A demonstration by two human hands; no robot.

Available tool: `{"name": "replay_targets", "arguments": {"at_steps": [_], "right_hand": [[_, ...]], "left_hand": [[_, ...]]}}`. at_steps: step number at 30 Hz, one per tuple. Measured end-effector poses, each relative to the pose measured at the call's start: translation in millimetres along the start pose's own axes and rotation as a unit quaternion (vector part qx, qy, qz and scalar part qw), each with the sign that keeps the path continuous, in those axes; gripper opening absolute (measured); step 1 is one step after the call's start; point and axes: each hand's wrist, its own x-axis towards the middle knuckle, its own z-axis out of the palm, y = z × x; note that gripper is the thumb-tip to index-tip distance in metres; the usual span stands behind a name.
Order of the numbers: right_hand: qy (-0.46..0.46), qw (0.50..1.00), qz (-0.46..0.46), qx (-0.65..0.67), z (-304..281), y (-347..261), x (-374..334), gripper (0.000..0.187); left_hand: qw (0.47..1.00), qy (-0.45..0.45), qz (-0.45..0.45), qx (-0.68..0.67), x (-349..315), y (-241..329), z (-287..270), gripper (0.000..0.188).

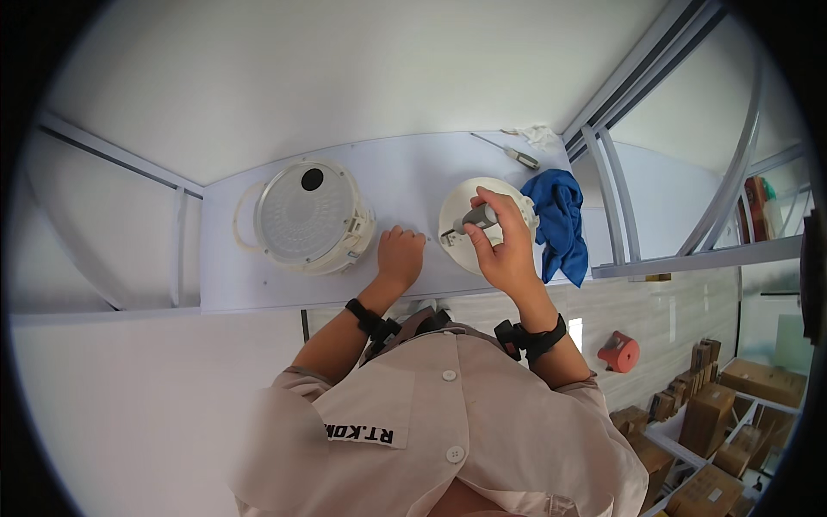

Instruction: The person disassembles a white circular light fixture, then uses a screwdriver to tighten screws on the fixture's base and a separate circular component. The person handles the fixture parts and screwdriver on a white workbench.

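Observation:
My right hand (506, 246) is closed around the grey handle of a screwdriver (479, 218), holding it tilted over a round white plastic part (463, 258). The tool's shaft points toward a small metal piece (450, 236) on that part's left side; whether the tip touches it I cannot tell. On the white tabletop, between this part and a round white appliance (303, 215), rests my left hand (401, 256). Its fingers are curled in, and anything inside them is hidden. The appliance has a grey disc-shaped face with a dark oval, a handle loop on its left and fittings on its right.
Against the round part's right side lies a crumpled blue cloth (558, 226). Farther back are a second screwdriver (520, 158) and a crumpled white wrapper (539, 135). Pale frame bars (610, 198) border the white table (379, 168). A red stool (619, 352) and cardboard boxes (708, 418) stand at the lower right.

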Motion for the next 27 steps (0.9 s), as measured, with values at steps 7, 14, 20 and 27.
{"name": "replay_targets", "arguments": {"at_steps": [7, 14, 20, 27], "right_hand": [[0.008, 1.000, -0.002, -0.012, -3.0, -1.8, -0.4, 0.060], [0.020, 0.999, -0.006, -0.028, -6.2, 1.5, -0.9, 0.063], [0.012, 0.999, 0.003, -0.041, -7.8, 6.8, -3.2, 0.059], [0.022, 0.998, 0.010, -0.053, -5.4, 11.3, -6.9, 0.055]], "left_hand": [[0.999, -0.024, -0.024, -0.010, 6.1, 4.3, -3.6, 0.013], [0.999, -0.001, -0.031, -0.026, 11.4, 15.3, -22.4, 0.017], [0.989, 0.049, -0.025, -0.136, 28.0, 41.0, -41.8, 0.035], [0.982, 0.008, -0.050, -0.180, 32.2, 54.2, -30.0, 0.045]]}}
